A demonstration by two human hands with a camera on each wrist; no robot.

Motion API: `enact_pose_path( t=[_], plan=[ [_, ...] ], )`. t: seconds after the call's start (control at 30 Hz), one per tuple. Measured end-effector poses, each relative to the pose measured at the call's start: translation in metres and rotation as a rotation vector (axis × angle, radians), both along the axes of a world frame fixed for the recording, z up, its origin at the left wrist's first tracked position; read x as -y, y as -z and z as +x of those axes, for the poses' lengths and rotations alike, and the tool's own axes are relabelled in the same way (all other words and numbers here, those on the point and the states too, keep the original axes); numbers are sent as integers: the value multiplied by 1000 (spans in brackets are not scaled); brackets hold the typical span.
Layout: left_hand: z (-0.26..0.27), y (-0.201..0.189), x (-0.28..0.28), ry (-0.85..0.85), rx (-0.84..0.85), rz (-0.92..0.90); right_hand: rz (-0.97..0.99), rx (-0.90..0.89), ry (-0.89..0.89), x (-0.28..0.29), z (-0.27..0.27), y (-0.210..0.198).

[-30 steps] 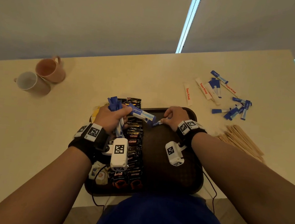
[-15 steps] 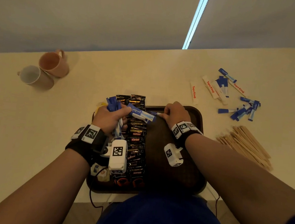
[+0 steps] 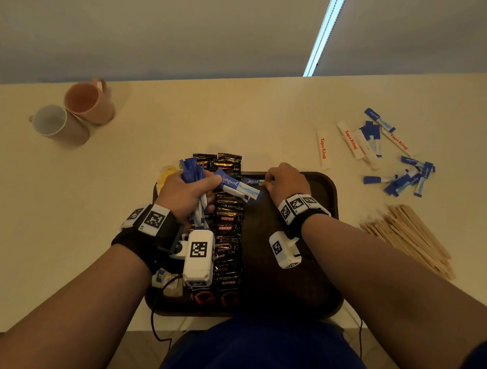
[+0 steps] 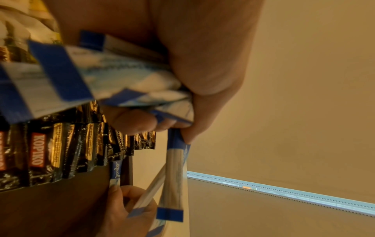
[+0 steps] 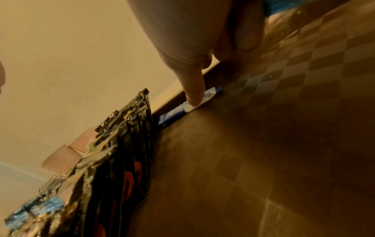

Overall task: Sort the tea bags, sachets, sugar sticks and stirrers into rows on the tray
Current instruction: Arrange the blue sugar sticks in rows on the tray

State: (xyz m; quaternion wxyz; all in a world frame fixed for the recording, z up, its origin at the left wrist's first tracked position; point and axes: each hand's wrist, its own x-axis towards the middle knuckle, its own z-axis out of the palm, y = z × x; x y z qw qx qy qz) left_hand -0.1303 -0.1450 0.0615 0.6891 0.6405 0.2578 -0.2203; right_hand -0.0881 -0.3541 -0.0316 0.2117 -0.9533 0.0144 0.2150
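my hands (image 3: 288, 182) sort sachets on the tray (image 3: 328, 191) at frame centre.
left hand (image 3: 187, 192) clamps a blue stick bundle (image 3: 192, 169); right fingertip (image 5: 193, 97) presses one blue stick (image 3: 253, 181) flat against the tray's far rim, beside the kopiko row (image 3: 228, 230).

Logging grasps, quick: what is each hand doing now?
Left hand: grips a bundle of blue sugar sticks.
Right hand: fingertip presses one blue stick onto the tray.

Both forearms reached forward, each wrist banded with a black strap. The left hand (image 3: 187, 192) was fisted, fingers curled tight. The right hand (image 3: 288, 181) lay knuckles-up, one fingertip (image 5: 193, 99) pressing down.
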Motion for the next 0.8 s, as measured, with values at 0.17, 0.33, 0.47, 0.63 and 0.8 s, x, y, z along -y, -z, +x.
enact_pose_path(
  t=[0.17, 0.33, 0.47, 0.63, 0.8],
  plan=[
    [0, 1, 0, 1, -2, -1, 80, 36, 14, 2, -4, -3],
    [1, 4, 2, -8, -6, -13, 396, -62, 127, 10, -21, -14],
    [2, 4, 5, 2, -10, -35, 404, -256, 195, 23, -35, -17],
    [3, 6, 7, 25, -4, -32, 303, -279, 239, 38, -47, -16],
    [-1, 5, 7, 37, 10, -25, 253, -152, 237, 46, -52, -13]
  ],
)
